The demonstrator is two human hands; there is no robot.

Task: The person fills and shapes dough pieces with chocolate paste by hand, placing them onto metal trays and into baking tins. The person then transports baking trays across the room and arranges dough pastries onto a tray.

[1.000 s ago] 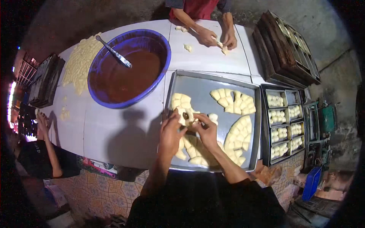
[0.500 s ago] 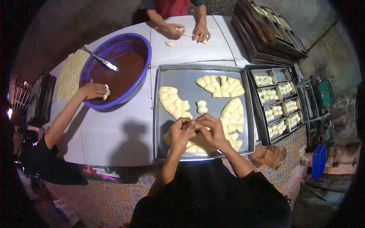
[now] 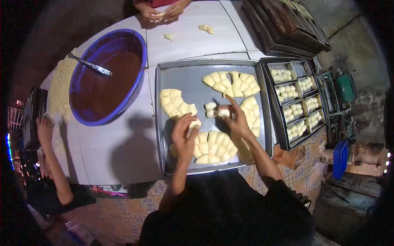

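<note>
My right hand reaches over the middle of a large metal tray, its thumb and fingers closed on a small white dough ball. Right beside that ball, a pair of dough balls rests on the tray. Lower and to the left, my left hand is curled, with a small pale dough piece at its fingertips. Around them lie fan-shaped groups of scored dough: one at the left, one at the back, one at the right and one at the front.
A blue basin of brown filling, with a metal spoon, stands at left. Dough strips lie beyond it, near a co-worker's hand. Another co-worker's hands hold dough. Divided pans of dough balls and stacked dark trays are right.
My hands have come apart; the right has moved up beside the dough pair with a ball. The left co-worker's hand has left the basin. The far co-worker's hands have moved back and left.
</note>
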